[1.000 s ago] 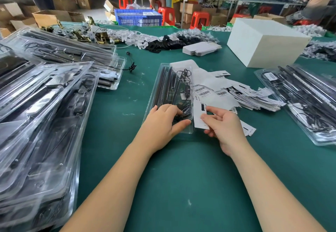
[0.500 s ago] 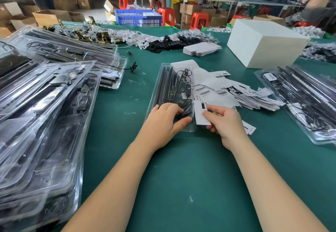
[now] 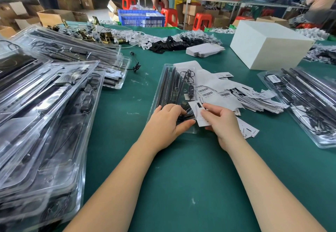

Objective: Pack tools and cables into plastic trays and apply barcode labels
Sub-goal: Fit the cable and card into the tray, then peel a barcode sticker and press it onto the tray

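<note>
A clear plastic tray [image 3: 164, 84] with black rods and a coiled cable lies lengthwise in the middle of the green table. My left hand [image 3: 166, 122] rests on its near end, fingers over the black parts and thumb along the near edge. My right hand [image 3: 221, 122] pinches a white card with a black mark [image 3: 199, 111], holding it over the tray's near right corner. Barcode label sheets [image 3: 209, 91] lie just right of the tray.
Filled trays are heaped at the left [image 3: 45, 113] and stacked at the right [image 3: 305, 101]. A pile of white cards [image 3: 258, 101] spreads right of the labels. A white box [image 3: 269, 42] stands far right. Loose hardware and tags [image 3: 163, 39] line the back.
My right hand has carried the white card leftward from the table onto the tray's near right corner. My left hand has stayed on the tray's near end.
</note>
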Tool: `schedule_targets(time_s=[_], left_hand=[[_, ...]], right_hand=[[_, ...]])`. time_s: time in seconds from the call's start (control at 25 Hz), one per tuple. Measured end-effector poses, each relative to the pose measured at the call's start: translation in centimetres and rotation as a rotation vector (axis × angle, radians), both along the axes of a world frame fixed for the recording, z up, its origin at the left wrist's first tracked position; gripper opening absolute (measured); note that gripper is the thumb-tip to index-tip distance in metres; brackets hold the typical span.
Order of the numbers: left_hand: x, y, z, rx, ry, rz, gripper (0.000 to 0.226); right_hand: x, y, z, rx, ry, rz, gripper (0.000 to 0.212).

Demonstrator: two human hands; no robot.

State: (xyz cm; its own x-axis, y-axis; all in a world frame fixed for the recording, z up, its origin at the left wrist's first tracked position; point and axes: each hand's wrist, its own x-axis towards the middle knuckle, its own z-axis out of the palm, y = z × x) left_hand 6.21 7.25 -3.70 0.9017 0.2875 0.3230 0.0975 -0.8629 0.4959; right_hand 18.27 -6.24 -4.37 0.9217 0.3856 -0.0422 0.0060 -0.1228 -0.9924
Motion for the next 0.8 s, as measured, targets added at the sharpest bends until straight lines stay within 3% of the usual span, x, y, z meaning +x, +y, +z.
schedule_targets(time_s=[0.4,0.68,0.8], left_hand=[[0.1,0.0,0.1,0.015,0.016,-0.002,0.044],[0.1,0.0,0.0,0.037,0.017,-0.003,0.046],[0.1,-0.1,0.0,0.04,0.013,-0.001,0.046]], right_hand=[[-0.2,0.0,0.3,0.217,0.17,-0.128,0.036],[-0.9,0.2,0.7,0.092,0.165,0.012,0.041],[-1.0,0.1,1.0,-0.029,0.128,0.072,0.031]])
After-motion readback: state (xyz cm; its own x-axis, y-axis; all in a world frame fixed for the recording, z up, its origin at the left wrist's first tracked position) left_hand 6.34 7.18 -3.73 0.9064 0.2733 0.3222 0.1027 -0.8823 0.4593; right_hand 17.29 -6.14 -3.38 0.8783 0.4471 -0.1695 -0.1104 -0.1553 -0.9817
